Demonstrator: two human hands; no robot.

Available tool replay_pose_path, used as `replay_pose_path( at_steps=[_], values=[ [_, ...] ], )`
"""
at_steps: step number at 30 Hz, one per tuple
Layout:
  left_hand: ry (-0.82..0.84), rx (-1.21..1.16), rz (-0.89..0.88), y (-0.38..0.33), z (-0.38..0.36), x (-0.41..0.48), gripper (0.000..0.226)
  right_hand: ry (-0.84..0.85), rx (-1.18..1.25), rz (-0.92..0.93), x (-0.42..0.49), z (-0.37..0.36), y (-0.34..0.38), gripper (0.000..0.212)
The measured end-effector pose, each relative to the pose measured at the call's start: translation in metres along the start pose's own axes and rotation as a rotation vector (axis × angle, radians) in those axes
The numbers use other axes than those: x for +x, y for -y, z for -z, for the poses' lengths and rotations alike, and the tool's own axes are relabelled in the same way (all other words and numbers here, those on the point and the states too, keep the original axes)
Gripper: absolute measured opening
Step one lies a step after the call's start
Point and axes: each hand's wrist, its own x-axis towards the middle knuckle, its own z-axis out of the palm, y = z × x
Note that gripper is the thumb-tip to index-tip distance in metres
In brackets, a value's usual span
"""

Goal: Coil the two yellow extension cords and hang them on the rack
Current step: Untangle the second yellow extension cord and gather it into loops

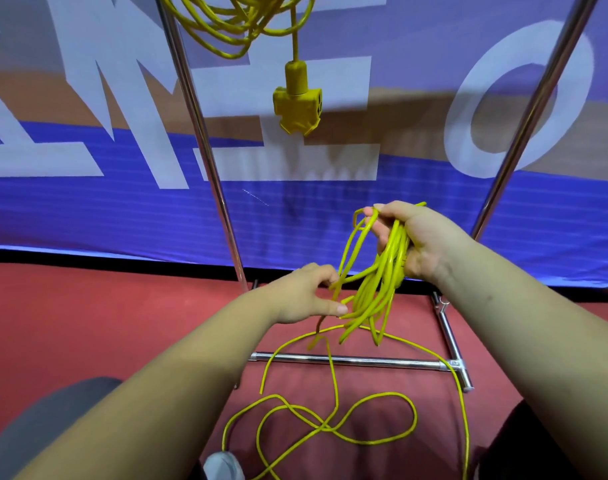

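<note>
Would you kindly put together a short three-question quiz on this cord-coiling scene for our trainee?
1. True or false: one cord already hangs coiled above, between the poles of the rack.
2. What does the right hand grip? A. a socket B. coiled loops C. a pole
3. Fill in: the left hand pinches the loose cord, the rest of which lies on the ____.

Key: 1. true; 2. B; 3. floor.
</note>
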Motion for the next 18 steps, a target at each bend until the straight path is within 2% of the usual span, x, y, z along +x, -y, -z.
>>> replay_pose_path(
  at_steps=[4,7,10,14,16,18],
  values=[
    [0.121,-0.016,0.050,0.007,0.008,-0.007,0.030,0.013,0.047,-0.012,-0.001,0.001,0.002,0.008],
    [0.057,-0.204,0.060,0.010,0.002,-0.007,0.016,0.003,0.088,-0.022,0.000,0.002,0.002,0.004],
    [-0.001,-0.394,0.096,0.004,-0.003,-0.008,0.024,-0.024,0.138,-0.009,0.002,0.004,0.006,0.010],
    [-0.039,-0.307,0.074,-0.005,-0.005,-0.010,0.024,-0.052,0.181,0.012,0.001,0.008,0.014,0.015],
    [-0.047,-0.249,0.075,-0.009,-0.005,-0.011,0.020,-0.053,0.187,0.013,0.003,0.009,0.013,0.013],
    [-0.073,-0.154,0.086,-0.011,-0.005,-0.011,0.027,-0.043,0.165,0.009,0.007,0.010,0.010,0.008]
  ],
)
